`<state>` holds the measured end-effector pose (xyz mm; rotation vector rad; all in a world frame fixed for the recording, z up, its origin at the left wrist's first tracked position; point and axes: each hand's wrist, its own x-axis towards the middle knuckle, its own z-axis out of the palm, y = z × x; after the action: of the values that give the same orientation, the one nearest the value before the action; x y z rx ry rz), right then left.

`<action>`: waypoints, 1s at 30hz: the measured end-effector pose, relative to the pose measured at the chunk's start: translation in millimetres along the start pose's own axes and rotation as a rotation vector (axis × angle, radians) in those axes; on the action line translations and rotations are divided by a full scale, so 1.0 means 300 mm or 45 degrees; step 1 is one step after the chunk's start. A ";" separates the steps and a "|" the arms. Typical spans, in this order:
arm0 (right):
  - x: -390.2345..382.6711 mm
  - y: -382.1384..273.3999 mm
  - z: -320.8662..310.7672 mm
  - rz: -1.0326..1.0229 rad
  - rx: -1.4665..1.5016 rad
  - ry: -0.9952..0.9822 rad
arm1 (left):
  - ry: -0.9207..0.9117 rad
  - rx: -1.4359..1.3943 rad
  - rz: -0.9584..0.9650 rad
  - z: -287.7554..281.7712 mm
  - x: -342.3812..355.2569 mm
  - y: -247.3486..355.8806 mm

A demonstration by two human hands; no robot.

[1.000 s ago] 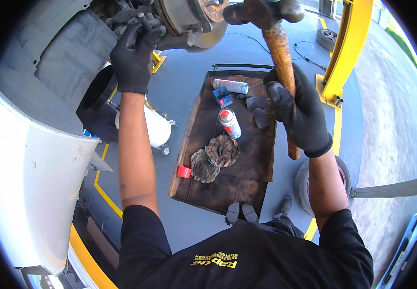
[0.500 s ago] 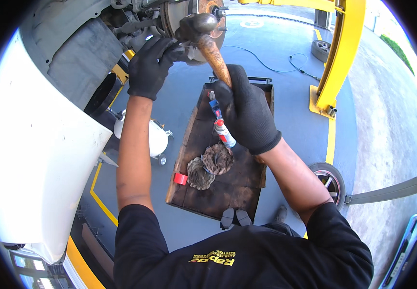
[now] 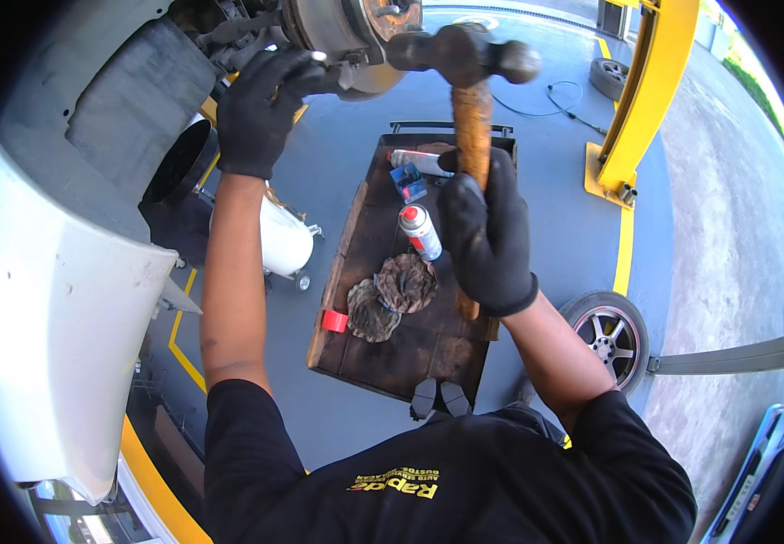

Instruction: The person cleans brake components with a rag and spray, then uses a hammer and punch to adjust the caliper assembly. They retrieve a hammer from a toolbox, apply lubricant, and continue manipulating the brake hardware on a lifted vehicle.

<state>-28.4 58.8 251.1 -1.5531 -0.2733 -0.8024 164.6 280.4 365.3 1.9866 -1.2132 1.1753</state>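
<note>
My right hand (image 3: 487, 238) is wrapped round the wooden handle of a ball-peen hammer (image 3: 473, 127), in a black glove. The handle stands nearly upright, with the dark steel head just right of the brake disc (image 3: 327, 34). My left hand (image 3: 261, 113), also gloved, is closed at the lower left of the disc. A pale tip shows at its fingers and a dark part lies beside them, but I cannot make out what it grips. A rusty wheel hub (image 3: 394, 13) with studs sits at the disc's centre.
Below is a dark tray cart (image 3: 392, 363) with spray cans (image 3: 420, 234), a blue box (image 3: 407, 181), dirty crumpled cloths (image 3: 407, 283) and brake pads (image 3: 424, 397). A white car panel (image 3: 66, 317) fills the left. A yellow lift post (image 3: 641, 100) and wheel (image 3: 606, 337) stand right.
The hammer head has swung right, away from my left hand and the disc, and its handle is now more upright. My right hand has moved slightly down and right; my left hand stays by the disc.
</note>
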 end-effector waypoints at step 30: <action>-0.622 0.502 -0.327 0.895 -0.787 -1.086 | -0.205 0.083 -0.249 0.005 -0.121 -0.160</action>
<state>-104.2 -6.5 12.1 -2.3199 -0.0621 0.4113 199.9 316.6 333.0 2.2283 -1.0388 0.9856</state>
